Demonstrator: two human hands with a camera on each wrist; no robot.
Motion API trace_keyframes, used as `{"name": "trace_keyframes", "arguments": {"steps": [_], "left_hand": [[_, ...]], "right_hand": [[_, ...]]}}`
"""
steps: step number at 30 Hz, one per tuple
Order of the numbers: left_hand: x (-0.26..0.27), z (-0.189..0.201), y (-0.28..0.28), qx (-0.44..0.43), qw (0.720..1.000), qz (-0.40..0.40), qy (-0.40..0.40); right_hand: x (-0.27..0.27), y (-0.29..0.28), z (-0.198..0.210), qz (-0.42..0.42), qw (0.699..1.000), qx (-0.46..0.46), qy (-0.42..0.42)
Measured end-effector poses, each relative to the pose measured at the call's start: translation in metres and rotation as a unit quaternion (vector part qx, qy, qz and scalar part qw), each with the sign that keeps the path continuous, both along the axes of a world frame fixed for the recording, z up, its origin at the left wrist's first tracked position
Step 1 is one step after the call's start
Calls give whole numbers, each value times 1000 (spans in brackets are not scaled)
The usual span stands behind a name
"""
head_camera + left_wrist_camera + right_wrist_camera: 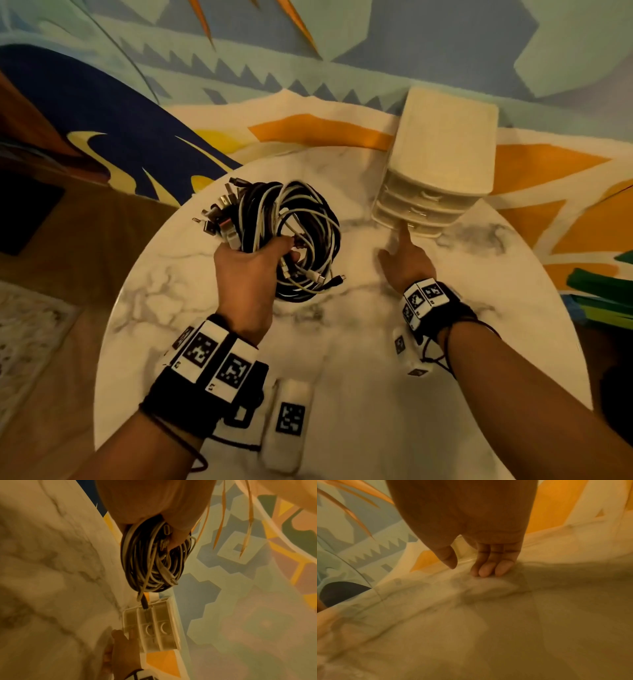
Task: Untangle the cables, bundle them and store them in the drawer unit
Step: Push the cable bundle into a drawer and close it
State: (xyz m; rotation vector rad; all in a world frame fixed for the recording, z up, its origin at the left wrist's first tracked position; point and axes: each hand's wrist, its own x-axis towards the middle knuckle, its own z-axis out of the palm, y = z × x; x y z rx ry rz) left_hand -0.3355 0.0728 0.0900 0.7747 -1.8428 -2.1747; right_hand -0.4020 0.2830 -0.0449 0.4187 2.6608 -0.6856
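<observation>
My left hand grips a coiled bundle of black and white cables and holds it above the round marble table. Several plugs stick out at the bundle's upper left. In the left wrist view the cable bundle hangs from my fingers, one plug dangling towards the drawer unit. The white drawer unit stands at the table's far right with three drawers, all closed. My right hand touches the bottom drawer with its straight index finger. The other fingers are curled and hold nothing.
The table's curved edge runs close behind the drawer unit and left of the cables. A colourful painted wall rises behind it. Green strips lie off the table at the right. A dark panel sits low at the left.
</observation>
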Motion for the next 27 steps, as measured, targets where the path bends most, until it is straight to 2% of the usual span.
{"name": "trace_keyframes", "arguments": {"steps": [3, 10, 17, 24, 27], "left_hand": [[-1, 0, 1, 1, 1000, -16, -1], [1, -12, 15, 15, 998, -51, -24], [-7, -35, 46, 35, 993, -86, -70], [-25, -50, 78, 41, 975, -187, -113], [-37, -53, 95, 57, 972, -193, -118]], "right_hand": [[10, 5, 1, -1, 999, 26, 31], [8, 17, 15, 77, 992, 93, 22], [71, 23, 31, 148, 986, 53, 54], [121, 27, 28, 152, 987, 14, 50], [134, 25, 30, 154, 987, 7, 45]]}}
